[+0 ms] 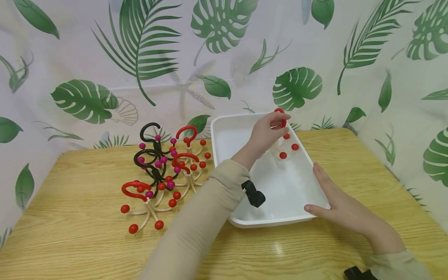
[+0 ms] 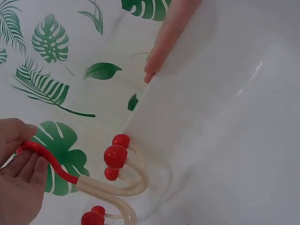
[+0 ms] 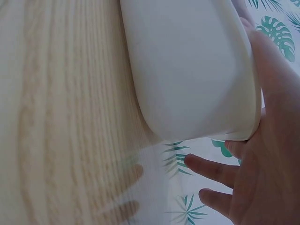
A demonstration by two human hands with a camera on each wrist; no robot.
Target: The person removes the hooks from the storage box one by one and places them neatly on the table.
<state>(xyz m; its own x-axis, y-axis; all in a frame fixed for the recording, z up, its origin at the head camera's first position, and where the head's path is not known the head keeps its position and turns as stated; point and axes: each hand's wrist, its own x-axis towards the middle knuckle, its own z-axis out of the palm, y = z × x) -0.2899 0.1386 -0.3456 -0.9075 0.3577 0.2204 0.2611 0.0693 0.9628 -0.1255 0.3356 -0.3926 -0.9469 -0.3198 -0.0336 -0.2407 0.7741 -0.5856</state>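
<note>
My left hand (image 1: pixel 267 130) holds a claw-shaped massager (image 2: pixel 103 185) by its red hooked handle, with fingers and thumb about the hook in the left wrist view. Cream prongs with red ball tips hang from that handle, within the far right part of a white tray (image 1: pixel 280 190). At the tray's near right corner, my right hand (image 1: pixel 344 208) grips the rim, its thumb on the near side and a finger along the right side. Two fingers (image 3: pixel 213 171) of that hand stick out apart from the tray in the right wrist view.
Left of the tray, several similar massagers stand in a cluster, some with red hooks (image 1: pixel 134 190) and cream prongs, others with black hooks (image 1: pixel 145 155) and magenta balls. A wooden table (image 1: pixel 87 217) carries everything. Leaf-patterned cloth (image 1: pixel 245 70) rises behind it.
</note>
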